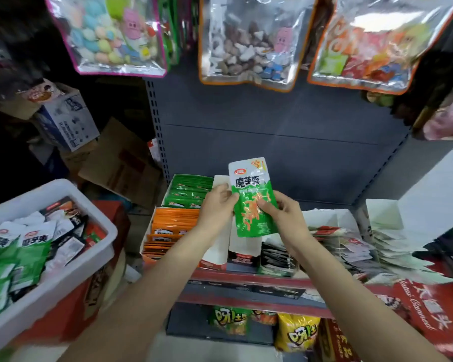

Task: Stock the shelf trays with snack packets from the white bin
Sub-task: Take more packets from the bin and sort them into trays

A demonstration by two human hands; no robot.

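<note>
- Green-and-white packet (253,198): held upright above the shelf trays, printed face toward the camera, top edge tilted slightly left.
- Left hand (216,203): grips the packet's left edge; thumb on the front, fingers closed behind it.
- Right hand (281,211): grips the packet's right side at mid-height; thumb pressed on the front, fingers curled behind.
- White bin (63,188): at lower left, resting on a red box (71,307). It holds a loose heap of packets, green-and-white ones on the left and dark ones toward the back.
- Green tray (191,190): rear left of the shelf, filled with green packets standing on edge, just left of the left hand.
- Orange tray (173,226): directly in front of the green tray, filled with orange packets on edge.
- White dividers (245,248): stand below the held packet, with dark packets beside them.
- Loose pile (350,246): red-and-white and pale packets lie unsorted on the right of the shelf.
- Clear bags (249,40): three hang above the shelf against the grey back panel (272,131).
</note>
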